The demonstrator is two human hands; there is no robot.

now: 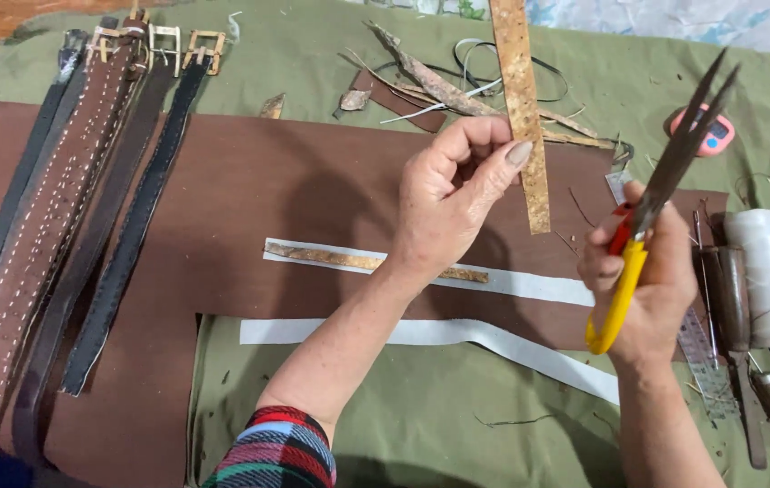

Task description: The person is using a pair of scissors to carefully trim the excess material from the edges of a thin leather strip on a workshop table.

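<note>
Above the brown leather sheet (pixel 249 194), the left hand (pixel 453 194) pinched a thin, seemingly light, flexible cork strip (pixel 523 108); the right hand (pixel 647 271) gripped yellow-handled scissors (pixel 665 172).

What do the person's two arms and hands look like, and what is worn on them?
The left hand is bare, with no glove or ring visible, and its thumbnail is fairly long. A plaid sleeve in red, green, blue and white covers the upper forearm. The right hand and forearm are bare.

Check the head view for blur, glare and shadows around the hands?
Head view: even soft light, no glare. The left hand and its cork strip are sharp; the scissors in the right hand show slight blur at the blade tips. A soft shadow of the left arm falls on the brown leather sheet.
</note>
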